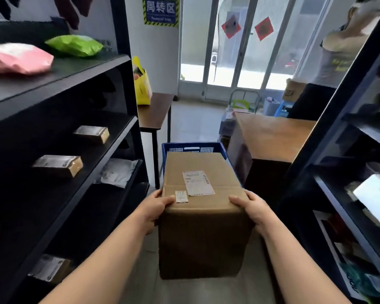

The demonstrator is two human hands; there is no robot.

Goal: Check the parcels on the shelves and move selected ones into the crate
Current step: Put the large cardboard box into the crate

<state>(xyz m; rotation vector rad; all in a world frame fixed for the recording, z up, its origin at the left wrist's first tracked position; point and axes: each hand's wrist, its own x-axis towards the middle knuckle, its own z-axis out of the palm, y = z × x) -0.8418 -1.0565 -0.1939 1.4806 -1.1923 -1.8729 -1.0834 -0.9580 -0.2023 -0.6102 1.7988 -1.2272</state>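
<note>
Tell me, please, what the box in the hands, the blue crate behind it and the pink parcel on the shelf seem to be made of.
Box: likely matte brown cardboard, with a flap seam and paper labels. Crate: apparently moulded blue plastic, given its vent grid and handle slot. Pink parcel: probably a soft plastic mailer, wrinkled and puffy.

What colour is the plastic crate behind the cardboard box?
Blue. The slotted plastic crate shows best in the head view, just beyond the large brown cardboard box.

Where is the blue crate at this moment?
Head view, centre: the crate sits straight ahead, mostly hidden behind the box held by the left hand and right hand, between the shelf on the left and the desk on the right.
</note>
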